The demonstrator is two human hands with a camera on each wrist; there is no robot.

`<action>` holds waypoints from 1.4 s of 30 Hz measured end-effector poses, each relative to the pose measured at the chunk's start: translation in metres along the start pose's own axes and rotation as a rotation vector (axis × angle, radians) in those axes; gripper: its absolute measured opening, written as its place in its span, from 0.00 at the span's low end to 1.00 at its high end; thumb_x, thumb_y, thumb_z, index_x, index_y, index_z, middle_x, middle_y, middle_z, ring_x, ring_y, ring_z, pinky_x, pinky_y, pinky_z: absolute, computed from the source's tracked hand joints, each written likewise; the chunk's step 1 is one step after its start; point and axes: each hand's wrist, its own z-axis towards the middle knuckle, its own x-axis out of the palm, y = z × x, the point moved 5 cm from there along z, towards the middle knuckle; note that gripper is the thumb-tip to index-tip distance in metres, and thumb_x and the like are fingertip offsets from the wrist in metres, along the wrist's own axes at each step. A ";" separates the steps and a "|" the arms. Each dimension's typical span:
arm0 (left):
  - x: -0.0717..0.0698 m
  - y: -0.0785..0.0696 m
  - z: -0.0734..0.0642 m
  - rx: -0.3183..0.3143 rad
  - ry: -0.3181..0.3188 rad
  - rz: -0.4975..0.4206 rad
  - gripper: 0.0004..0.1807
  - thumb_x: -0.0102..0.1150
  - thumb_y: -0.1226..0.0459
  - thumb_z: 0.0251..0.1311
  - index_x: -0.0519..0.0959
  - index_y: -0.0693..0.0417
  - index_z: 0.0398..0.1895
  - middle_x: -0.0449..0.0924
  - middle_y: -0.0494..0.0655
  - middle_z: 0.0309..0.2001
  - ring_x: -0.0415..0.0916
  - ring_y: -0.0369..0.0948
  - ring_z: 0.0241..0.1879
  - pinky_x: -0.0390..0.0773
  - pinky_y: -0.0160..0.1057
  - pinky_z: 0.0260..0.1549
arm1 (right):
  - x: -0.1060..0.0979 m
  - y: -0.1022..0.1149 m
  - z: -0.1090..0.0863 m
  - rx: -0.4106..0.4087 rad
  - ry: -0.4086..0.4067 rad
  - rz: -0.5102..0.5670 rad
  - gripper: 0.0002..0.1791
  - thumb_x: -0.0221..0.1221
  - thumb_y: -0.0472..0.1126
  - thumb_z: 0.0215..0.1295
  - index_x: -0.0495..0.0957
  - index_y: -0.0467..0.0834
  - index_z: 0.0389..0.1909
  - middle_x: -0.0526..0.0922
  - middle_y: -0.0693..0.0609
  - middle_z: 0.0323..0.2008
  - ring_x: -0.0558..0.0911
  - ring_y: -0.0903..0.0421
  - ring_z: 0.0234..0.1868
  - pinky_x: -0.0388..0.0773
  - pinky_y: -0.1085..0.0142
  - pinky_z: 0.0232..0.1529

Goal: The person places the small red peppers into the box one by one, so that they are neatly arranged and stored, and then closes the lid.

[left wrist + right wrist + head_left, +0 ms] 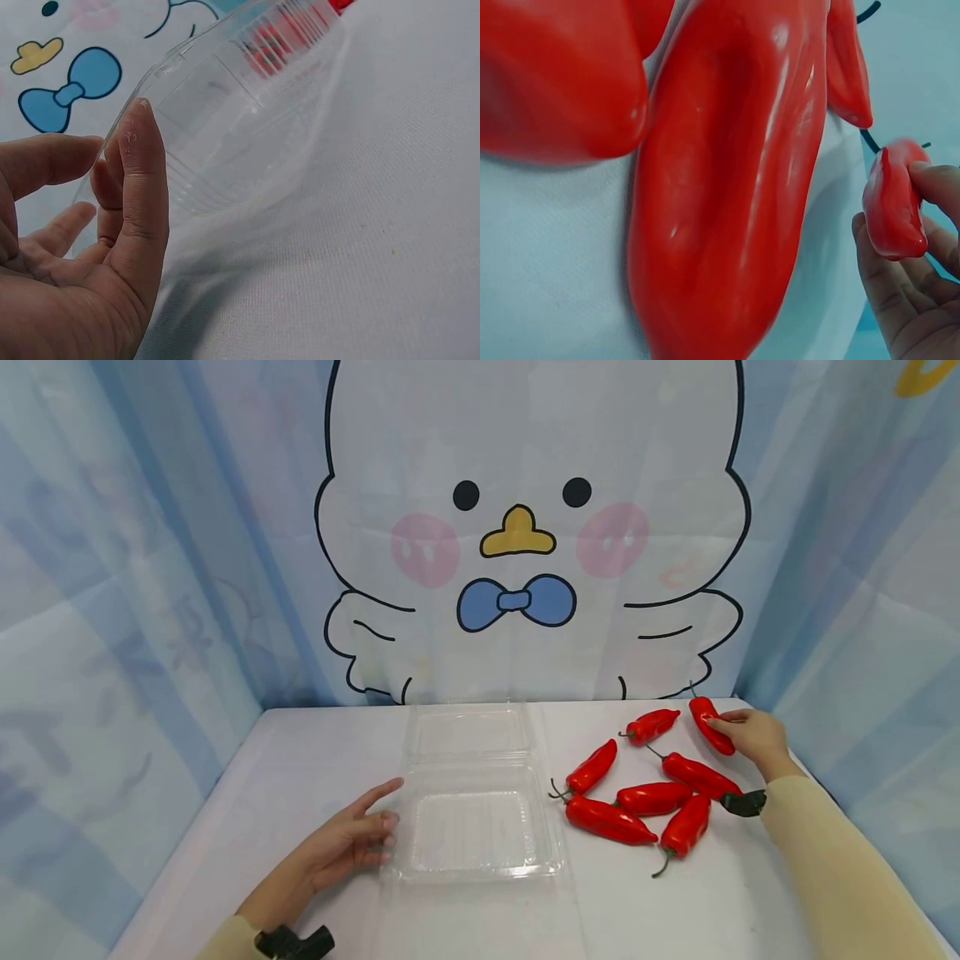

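Observation:
A clear plastic clamshell container point(476, 831) lies unfolded on the white table, its lid point(468, 732) spread out toward the back. At the container's left rim, my left hand point(348, 843) lightly pinches the edge; in the left wrist view the rim passes by the fingertips point(139, 131). My right hand point(753, 739) grips a red chili pepper point(711, 725) at the back right of the table. That pepper point(892, 202) sits between thumb and fingers in the right wrist view. Part of it is hidden by the thumb.
Several more red peppers point(611, 820) with green stems lie right of the container. One pepper point(701, 774) lies close to my right wrist and fills much of the right wrist view. A printed curtain point(525, 660) hangs along the table's back edge.

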 end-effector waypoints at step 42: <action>0.001 -0.001 -0.002 0.014 0.049 -0.065 0.40 0.49 0.68 0.76 0.43 0.48 0.84 0.76 0.39 0.40 0.76 0.34 0.35 0.85 0.33 0.37 | 0.032 0.069 -0.025 -0.189 0.120 0.079 0.39 0.60 0.57 0.73 0.68 0.30 0.70 0.75 0.27 0.62 0.76 0.34 0.58 0.82 0.46 0.55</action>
